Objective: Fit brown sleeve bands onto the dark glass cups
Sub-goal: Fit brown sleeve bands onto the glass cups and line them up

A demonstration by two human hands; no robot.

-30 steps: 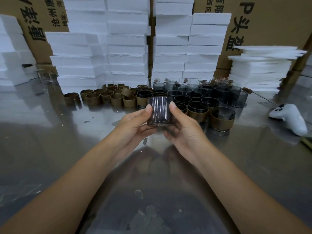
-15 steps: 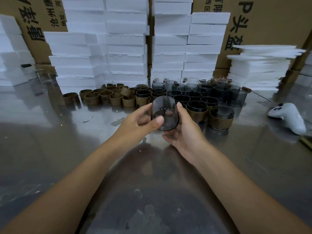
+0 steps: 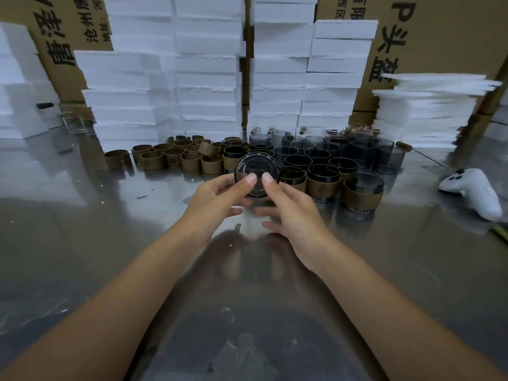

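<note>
Dark glass cup (image 3: 257, 171), round end toward camera, left hand (image 3: 220, 196) and right hand (image 3: 291, 207) grip pinching it, glossy metal table (image 3: 82, 243)

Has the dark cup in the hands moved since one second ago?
Yes: the dark cup tipped, round end now facing the camera, still before the banded cups.

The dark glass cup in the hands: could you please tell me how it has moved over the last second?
The cup was tipped from upright, ribbed wall showing, until a round end faces the camera. The left hand and right hand kept hold, thumbs now on that end. The loose bands, banded cups and white controller stayed put.
</note>
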